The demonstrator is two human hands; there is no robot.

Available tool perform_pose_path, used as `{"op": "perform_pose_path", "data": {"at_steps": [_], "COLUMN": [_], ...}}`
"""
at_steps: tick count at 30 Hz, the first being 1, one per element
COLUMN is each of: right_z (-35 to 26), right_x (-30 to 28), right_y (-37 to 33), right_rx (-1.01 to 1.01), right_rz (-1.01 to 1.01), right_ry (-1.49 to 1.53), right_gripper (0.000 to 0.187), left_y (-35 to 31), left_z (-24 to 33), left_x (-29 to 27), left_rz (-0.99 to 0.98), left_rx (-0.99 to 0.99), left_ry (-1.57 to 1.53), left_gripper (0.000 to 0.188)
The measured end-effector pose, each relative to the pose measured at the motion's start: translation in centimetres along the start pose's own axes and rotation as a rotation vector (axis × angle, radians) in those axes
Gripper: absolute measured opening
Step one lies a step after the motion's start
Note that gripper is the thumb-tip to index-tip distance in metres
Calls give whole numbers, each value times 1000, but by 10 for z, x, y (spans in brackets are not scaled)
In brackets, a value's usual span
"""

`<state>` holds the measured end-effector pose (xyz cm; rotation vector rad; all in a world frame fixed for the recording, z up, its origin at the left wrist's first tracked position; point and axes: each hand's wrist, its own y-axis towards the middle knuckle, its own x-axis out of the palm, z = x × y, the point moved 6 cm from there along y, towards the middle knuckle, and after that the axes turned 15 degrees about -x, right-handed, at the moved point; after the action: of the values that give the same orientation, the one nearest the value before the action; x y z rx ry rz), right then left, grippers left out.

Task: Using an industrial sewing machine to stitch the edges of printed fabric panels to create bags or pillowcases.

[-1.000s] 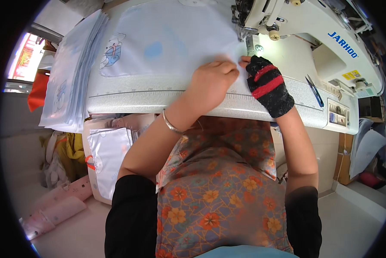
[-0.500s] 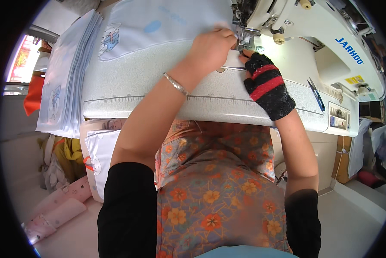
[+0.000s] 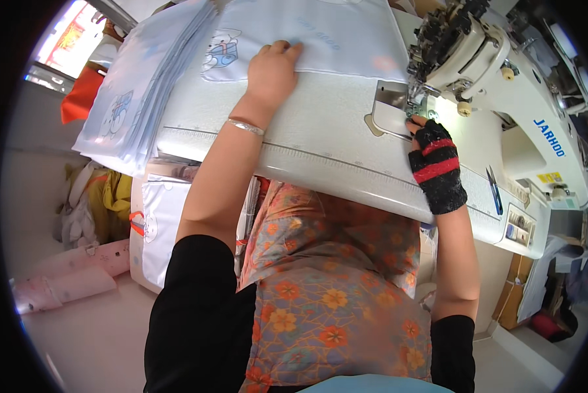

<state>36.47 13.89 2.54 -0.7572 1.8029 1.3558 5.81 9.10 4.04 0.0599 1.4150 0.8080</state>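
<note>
My left hand (image 3: 273,73) lies palm down on the near part of a light-blue printed fabric panel (image 3: 346,39), its fingers spread over the cloth. The panel lies on the white sewing machine table and carries a cartoon figure at its left corner. At the machine's needle area, my right hand (image 3: 435,157), in a black and red fingerless glove, rests with its fingertips at the edge of the metal plate (image 3: 392,120). No cloth shows in it. The white sewing machine (image 3: 487,62) stands just beyond that hand, its lamp lighting the needle area.
A stack of light-blue printed fabric (image 3: 150,85) hangs over the table's left end. Blue-handled thread snips (image 3: 495,190) lie to the right of my right hand. A ruler scale (image 3: 294,150) runs along the table's front. Pink rolls (image 3: 77,272) lie on the floor at left.
My left hand has moved left from the needle area onto the fabric panel. The metal plate now shows uncovered. The whole view has shifted, with the machine lower and farther right.
</note>
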Motion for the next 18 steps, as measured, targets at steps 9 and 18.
{"op": "perform_pose_path", "data": {"at_steps": [9, 18], "right_z": [12, 34], "right_x": [11, 21], "right_y": [-6, -16], "right_rx": [-43, -139], "right_rz": [-20, -57], "right_ry": [-43, -25], "right_gripper": [27, 35], "left_y": [-199, -467], "left_z": [-2, -208], "left_x": [-89, -105], "left_rz": [-99, -417], "left_rx": [364, -434], "left_ry": [-170, 221], "left_gripper": [37, 46]}}
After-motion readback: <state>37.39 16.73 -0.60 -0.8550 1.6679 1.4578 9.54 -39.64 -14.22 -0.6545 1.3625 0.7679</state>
